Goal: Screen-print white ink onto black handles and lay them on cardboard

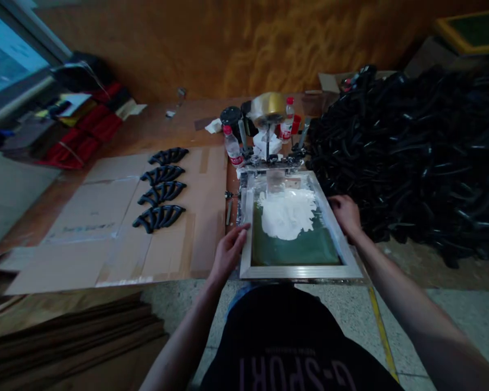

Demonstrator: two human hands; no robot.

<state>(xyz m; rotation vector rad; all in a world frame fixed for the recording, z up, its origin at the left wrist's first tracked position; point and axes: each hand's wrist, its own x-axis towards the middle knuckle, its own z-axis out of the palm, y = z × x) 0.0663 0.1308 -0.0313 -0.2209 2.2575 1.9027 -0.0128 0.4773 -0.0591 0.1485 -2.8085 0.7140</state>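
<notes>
A silver-edged printing screen (301, 271) with green mesh lies in front of me. Thick white ink (287, 214) is spread over its far half. My left hand (227, 251) is at the screen's left edge, thumb and fingers drawn together; whatever lies between them is hidden. Beside the right edge, my right hand (347, 215) has curled fingers with the tips close to the frame, and I cannot make out what they hold. Behind the screen stands a metal clamp (273, 158) joined to its far end. A squeegee-like pale block (275, 181) rests at the ink's far side.
A large heap of glossy black curved parts (411, 157) covers the right side. Several rows of similar black parts (161, 217) lie on cardboard (85, 217) at left. Bottles (232, 146) and a tape roll (268, 108) stand behind the screen. Red bundles (81, 136) sit far left.
</notes>
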